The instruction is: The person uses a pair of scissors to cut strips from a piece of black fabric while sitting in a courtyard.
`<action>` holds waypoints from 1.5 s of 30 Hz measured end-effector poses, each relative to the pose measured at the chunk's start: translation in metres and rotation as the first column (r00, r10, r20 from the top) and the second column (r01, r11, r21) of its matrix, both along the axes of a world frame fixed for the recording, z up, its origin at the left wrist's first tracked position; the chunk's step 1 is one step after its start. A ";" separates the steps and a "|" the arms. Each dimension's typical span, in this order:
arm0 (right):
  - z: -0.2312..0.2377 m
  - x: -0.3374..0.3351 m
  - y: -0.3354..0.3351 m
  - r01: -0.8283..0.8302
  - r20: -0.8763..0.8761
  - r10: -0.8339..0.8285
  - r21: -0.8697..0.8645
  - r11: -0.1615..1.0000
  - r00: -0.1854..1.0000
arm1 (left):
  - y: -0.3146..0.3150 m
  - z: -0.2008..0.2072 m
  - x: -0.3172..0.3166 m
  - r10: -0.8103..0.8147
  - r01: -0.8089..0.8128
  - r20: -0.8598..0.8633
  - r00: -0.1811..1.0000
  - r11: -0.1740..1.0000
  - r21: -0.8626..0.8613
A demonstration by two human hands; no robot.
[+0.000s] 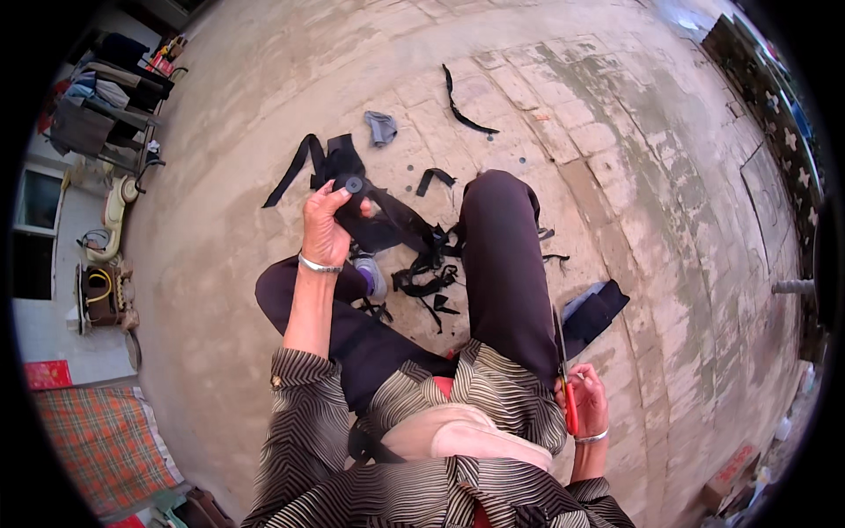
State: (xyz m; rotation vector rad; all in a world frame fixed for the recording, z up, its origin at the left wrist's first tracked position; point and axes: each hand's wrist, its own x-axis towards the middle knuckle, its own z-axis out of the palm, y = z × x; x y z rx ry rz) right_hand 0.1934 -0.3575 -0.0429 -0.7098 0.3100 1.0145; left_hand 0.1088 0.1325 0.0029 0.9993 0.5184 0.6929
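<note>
My left hand (327, 227) is closed on a piece of black cloth (378, 233), held up over the ground in front of my knees. A round dark button (354, 185) shows on the cloth at my thumb tip. Beside my right thigh, my right hand (584, 400) grips scissors (570, 407) by their red handles. The blades point forward along my leg, away from the cloth. Whether the blades are apart or together I cannot make out.
Black scraps (429, 280) lie between my feet. Further off are a grey cloth piece (381, 128), a long black strip (455, 106) and several loose buttons. Folded dark cloth (596, 317) rests right of my knee. Clothes hang on a rack (132, 132) at the left.
</note>
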 end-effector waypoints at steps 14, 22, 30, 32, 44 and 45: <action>0.118 0.084 0.251 -0.256 0.711 0.532 -0.467 0.846 0.460 | 0.048 -0.003 -0.013 0.055 -0.038 0.097 0.994 0.985 -0.168; 0.091 0.083 0.375 -0.172 0.757 0.640 -0.653 0.738 -0.129 | 0.064 -0.029 -0.012 0.192 -0.168 0.091 0.977 0.961 -0.219; 0.050 0.082 0.410 0.045 0.633 0.409 -0.509 0.860 -0.657 | 0.065 -0.030 -0.002 0.267 -0.253 0.052 0.962 0.949 -0.187; 0.040 0.080 0.408 0.096 0.621 0.498 -0.565 0.820 -0.605 | 0.062 -0.030 0.001 0.283 -0.275 0.015 0.959 0.943 -0.187; 0.030 0.097 0.409 0.248 0.486 0.544 -0.546 0.800 -0.684 | 0.058 -0.029 0.015 0.164 -0.159 0.041 0.986 0.982 -0.102; 0.029 0.098 0.410 0.254 0.490 0.547 -0.542 0.801 -0.679 | 0.058 -0.030 0.015 0.157 -0.152 0.046 0.987 0.983 -0.104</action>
